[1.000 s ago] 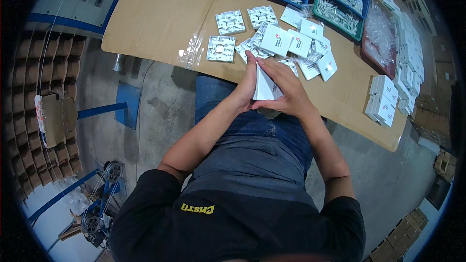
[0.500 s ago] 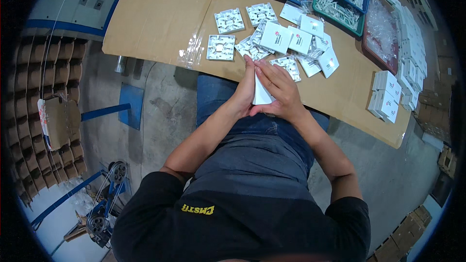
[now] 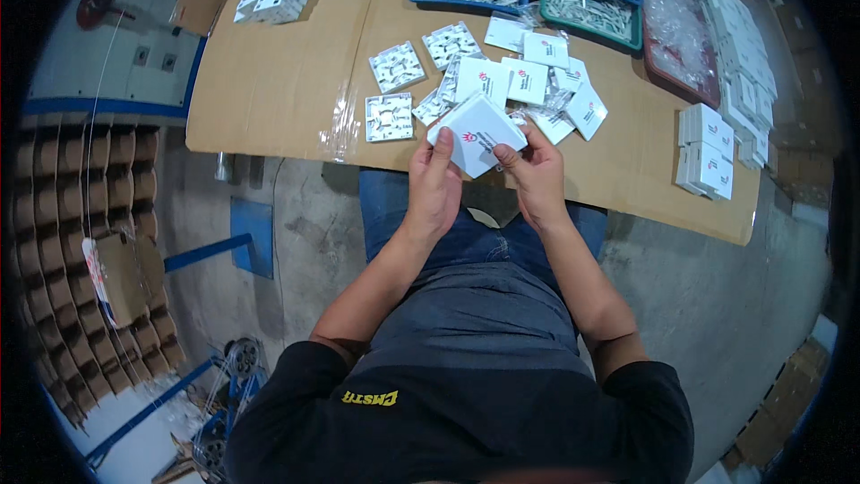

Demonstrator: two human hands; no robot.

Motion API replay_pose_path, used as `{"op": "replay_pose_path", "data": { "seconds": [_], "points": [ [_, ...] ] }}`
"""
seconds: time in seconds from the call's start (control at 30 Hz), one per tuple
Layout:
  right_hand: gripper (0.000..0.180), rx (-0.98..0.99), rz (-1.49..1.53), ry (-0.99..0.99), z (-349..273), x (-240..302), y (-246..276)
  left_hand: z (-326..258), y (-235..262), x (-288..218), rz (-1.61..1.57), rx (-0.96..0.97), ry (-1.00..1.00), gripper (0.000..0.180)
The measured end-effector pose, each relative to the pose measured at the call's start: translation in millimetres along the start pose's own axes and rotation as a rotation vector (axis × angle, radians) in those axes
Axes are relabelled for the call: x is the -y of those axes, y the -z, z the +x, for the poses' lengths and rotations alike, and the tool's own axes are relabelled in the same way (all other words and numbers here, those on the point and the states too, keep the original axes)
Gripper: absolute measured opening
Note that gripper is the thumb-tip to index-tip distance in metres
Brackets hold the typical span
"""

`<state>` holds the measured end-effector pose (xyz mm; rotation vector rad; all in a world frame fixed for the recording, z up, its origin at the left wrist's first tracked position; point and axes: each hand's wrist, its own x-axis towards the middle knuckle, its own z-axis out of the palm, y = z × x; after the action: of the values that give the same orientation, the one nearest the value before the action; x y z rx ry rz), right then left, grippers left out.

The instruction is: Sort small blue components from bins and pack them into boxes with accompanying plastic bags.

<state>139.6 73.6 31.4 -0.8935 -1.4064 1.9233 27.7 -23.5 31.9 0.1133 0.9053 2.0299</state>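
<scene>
At the near edge of the counter (image 3: 269, 81), both hands work one small white box (image 3: 477, 133), held just above the edge. The left hand (image 3: 434, 186) pinches its 8 o'clock corner; the right hand (image 3: 536, 175) pinches the 4 o'clock side. Finished boxes (image 3: 708, 157) stand stacked at 3 o'clock. Judged part done: loose white plates (image 3: 391, 116) and flat cartons (image 3: 527, 81) lie at 12 o'clock.

Your left hand (image 3: 436, 181) and right hand (image 3: 536, 170) hold a small white box (image 3: 477, 133) between them, just above the table (image 3: 269, 81) edge.
</scene>
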Motion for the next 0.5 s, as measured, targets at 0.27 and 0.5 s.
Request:
{"op": "replay_pose_path", "data": {
  "seconds": [0.27, 0.5],
  "points": [
    [0.037, 0.177, 0.037, 0.112, -6.2, 14.5, 33.6, 15.6, -1.6, -31.6, 0.544, 0.400, -0.018, 0.045],
    [0.030, 0.179, -0.031, 0.214, -13.6, 18.2, 35.8, 5.1, -9.5, -25.0, 0.518, 0.374, -0.086, 0.037]
  ]
}}
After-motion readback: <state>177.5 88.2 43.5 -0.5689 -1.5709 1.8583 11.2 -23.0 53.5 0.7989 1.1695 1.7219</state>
